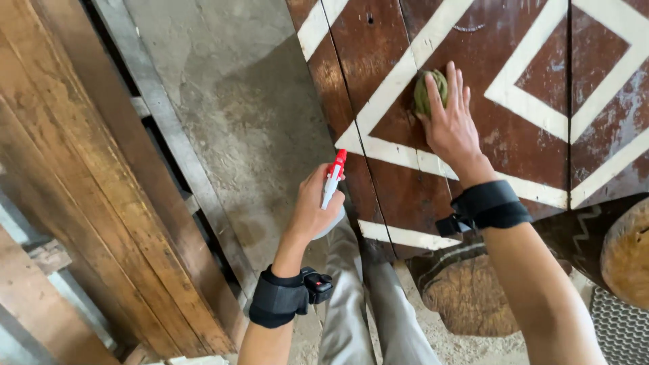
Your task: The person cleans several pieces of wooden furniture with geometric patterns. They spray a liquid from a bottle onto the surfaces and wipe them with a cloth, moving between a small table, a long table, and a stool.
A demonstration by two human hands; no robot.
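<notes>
Fingers [451, 84] of our right hand [451, 128] lie spread and flat, pressing a green scouring pad [426, 91] against the brown door [527, 115] painted with white diamond lines, right where two stripes meet. Over on the other side, our left hand [312, 213] curls tight round a spray bottle [332, 179] with a red and white nozzle, held upright just beside the door's edge. Black straps [490, 205] wrap both wrists. Bare concrete wall [236, 115] and wooden planks [81, 189] stand off to the left.
</notes>
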